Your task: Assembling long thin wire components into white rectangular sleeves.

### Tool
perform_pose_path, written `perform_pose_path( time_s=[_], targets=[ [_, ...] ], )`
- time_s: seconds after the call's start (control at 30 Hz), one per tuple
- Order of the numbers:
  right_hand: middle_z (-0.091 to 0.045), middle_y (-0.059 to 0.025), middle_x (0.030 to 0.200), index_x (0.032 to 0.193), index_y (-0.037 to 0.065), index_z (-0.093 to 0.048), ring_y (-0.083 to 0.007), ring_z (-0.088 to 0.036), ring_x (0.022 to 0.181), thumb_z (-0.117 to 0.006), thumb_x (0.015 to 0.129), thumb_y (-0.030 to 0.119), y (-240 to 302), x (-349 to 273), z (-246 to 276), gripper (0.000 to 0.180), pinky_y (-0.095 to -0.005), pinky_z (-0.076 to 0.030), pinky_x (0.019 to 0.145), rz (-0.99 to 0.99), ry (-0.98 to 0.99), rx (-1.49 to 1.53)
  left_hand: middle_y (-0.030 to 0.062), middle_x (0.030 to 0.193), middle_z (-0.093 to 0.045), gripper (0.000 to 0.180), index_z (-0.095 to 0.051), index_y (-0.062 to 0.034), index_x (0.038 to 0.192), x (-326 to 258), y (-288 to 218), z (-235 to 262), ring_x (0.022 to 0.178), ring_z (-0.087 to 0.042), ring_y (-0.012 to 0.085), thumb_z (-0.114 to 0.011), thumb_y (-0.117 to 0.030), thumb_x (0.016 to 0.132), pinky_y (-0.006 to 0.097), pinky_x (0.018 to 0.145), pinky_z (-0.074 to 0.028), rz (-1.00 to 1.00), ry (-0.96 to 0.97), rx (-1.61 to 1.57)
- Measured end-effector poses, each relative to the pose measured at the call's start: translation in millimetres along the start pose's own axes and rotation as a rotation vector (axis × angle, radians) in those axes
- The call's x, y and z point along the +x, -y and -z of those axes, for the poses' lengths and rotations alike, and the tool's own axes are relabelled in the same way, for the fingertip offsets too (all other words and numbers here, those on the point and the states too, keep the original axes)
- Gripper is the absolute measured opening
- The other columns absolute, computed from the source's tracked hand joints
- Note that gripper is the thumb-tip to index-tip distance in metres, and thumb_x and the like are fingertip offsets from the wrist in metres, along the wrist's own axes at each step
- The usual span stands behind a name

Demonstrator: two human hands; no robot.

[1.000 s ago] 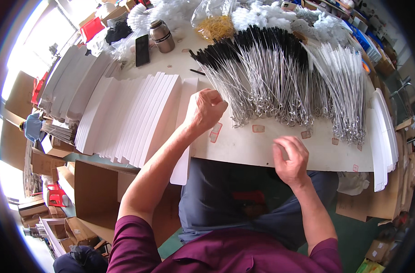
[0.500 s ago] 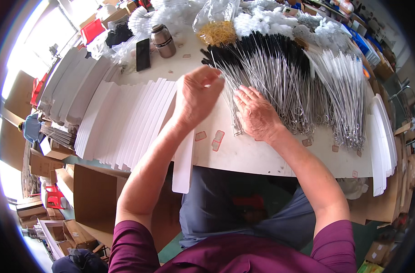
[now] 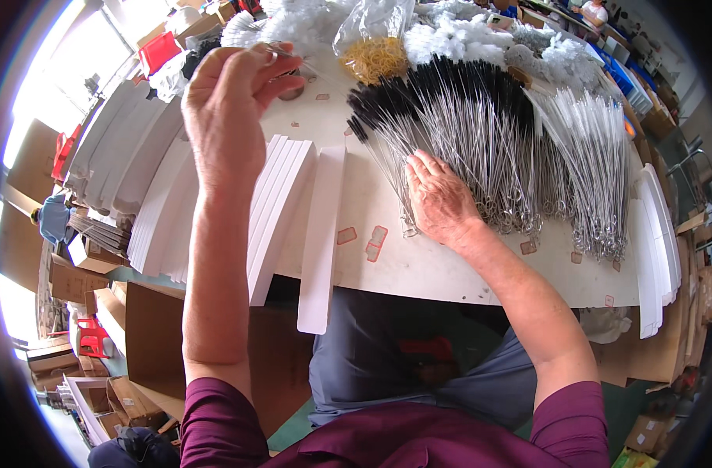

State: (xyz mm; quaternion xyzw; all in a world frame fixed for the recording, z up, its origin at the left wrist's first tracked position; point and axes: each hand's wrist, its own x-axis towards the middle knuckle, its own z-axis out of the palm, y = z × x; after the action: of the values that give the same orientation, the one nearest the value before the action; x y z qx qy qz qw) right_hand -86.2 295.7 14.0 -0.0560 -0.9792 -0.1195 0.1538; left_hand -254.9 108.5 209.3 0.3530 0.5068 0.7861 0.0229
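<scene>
My left hand [image 3: 235, 113] is raised over the far left of the table, fingers bent, with a gap between thumb and forefinger. Thin wires show by its fingertips; I see nothing clearly held. Behind it, a metal flask [image 3: 291, 92] is mostly hidden. My right hand [image 3: 443, 199] lies flat, fingers outstretched, at the left edge of a heap of black-bristled wire brushes [image 3: 473, 117]. A few of these brushes [image 3: 383, 156] lie slightly apart, their wire stems running down beside the hand. White-bristled wire brushes [image 3: 586, 164] are spread to the right of the heap.
One long white box [image 3: 322, 242] overhangs the front edge, beside a row of similar boxes [image 3: 278, 218]. More white boxes [image 3: 654, 249] stand at the right end. A clear bag of yellow rubber bands [image 3: 374, 58] sits at the back. An open carton [image 3: 157, 331] stands below the left side.
My left hand has moved up and left from beside the black brushes to the far left. My right hand stays nearly in place. The overhanging white box is more exposed now.
</scene>
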Motion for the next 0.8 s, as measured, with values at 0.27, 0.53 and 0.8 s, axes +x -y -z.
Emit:
perform_pose_path(
  time_s=[0.27,0.53,0.8],
  targets=[
    [-0.063,-0.0208,0.14,0.136,-0.007,-0.061,-0.0311,-0.053,0.139,-0.047,0.102,0.023,1.2,-1.8,24.7,0.047,-0.044,-0.035,0.122,-0.076,-0.104,0.36,0.0235,0.106,-0.074,0.014,-0.064,0.0073,0.099,-25.9,-36.2,-20.1,0.094,-0.075,0.028,-0.056,-0.004,0.098,0.037,0.082,-0.063,-0.196,0.03,0.064],
    [-0.065,-0.0257,0.13,0.146,-0.014,-0.043,-0.0321,-0.066,0.119,-0.026,0.103,0.074,16.7,-33.8,132.5,0.099,-0.0447,-0.049,0.109,-0.504,-0.109,2.43,0.0217,0.107,-0.074,0.015,-0.063,-0.0016,0.086,-130.1,-19.3,-63.7,0.083,-0.075,0.0277,-0.069,0.008,0.076,0.032,0.075,-0.06,-0.514,0.446,0.403],
    [-0.074,-0.0155,0.109,0.139,-0.003,-0.055,-0.0272,-0.072,0.096,-0.036,0.112,0.049,-5.9,-96.8,136.1,0.062,-0.0421,-0.058,0.089,-0.765,-0.317,2.447,0.0308,0.127,-0.066,0.021,-0.059,-0.0003,0.085,-208.1,10.0,-87.6,0.099,-0.074,0.0373,-0.074,0.008,0.072,0.04,0.08,-0.062,-0.599,0.69,0.349]
  ],
)
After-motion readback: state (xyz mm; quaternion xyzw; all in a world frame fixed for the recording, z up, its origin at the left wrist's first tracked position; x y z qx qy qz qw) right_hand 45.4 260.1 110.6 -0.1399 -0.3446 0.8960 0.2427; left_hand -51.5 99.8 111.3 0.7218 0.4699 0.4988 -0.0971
